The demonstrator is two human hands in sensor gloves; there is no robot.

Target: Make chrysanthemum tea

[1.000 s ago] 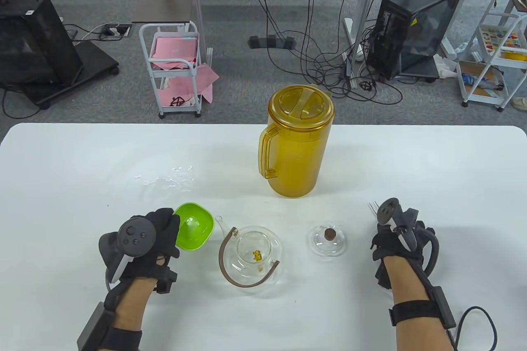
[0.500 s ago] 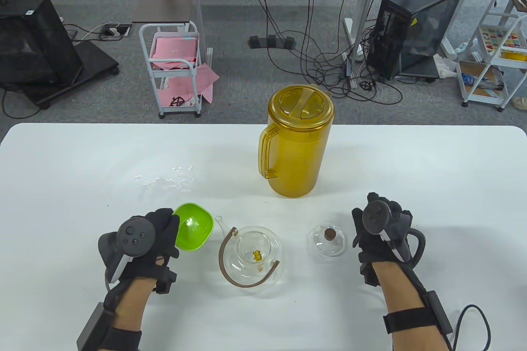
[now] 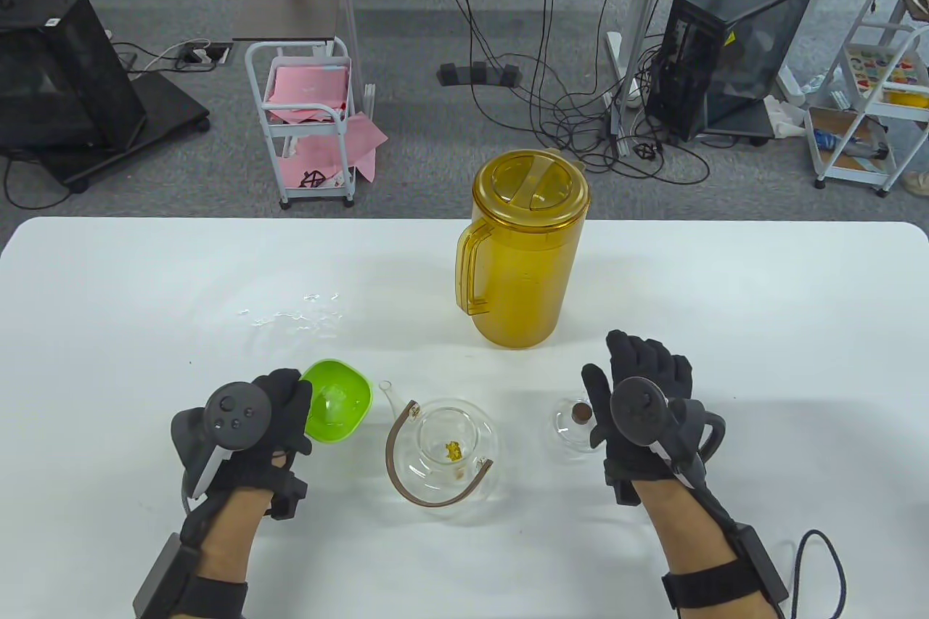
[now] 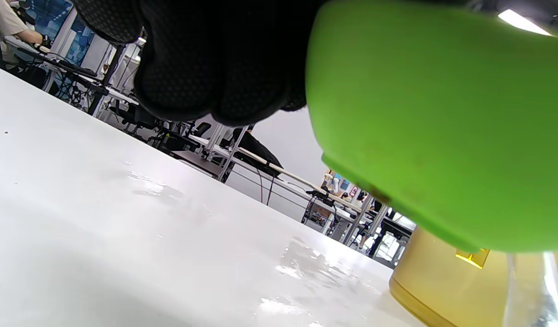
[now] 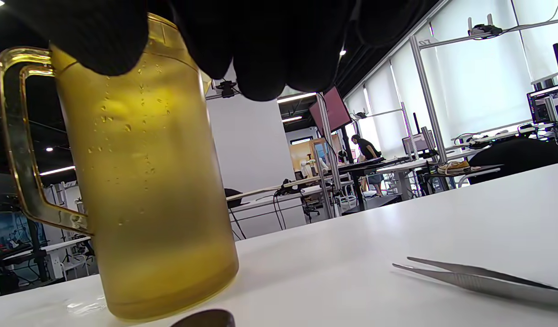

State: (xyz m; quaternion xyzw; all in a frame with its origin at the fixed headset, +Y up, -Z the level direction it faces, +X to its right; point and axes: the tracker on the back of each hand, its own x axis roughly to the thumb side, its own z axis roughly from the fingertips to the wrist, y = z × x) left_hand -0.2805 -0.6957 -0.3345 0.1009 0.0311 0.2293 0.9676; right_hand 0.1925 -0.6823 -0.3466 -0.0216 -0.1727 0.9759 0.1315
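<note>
Flower already lies in the open teapot [image 3: 444, 451] on the table [image 3: 762, 300]; left hand [image 3: 243, 430] grips the green bowl [image 3: 335, 410], right hand [image 3: 642, 405] hangs open-fingered over the lid [image 3: 573, 424]; pitcher [image 3: 524, 249] water unpoured.

You won't find any readable text here. The amber pitcher [image 3: 526, 249] carries no label you can read in the table view or the right wrist view, only faint raised marks on its wall that stay illegible. The black computer case [image 3: 733, 53] on the floor has a small yellow sticker, too small to read. The colourful board on the white cart [image 3: 882, 71] at the far right shows shapes that cannot be made out as letters.
</note>
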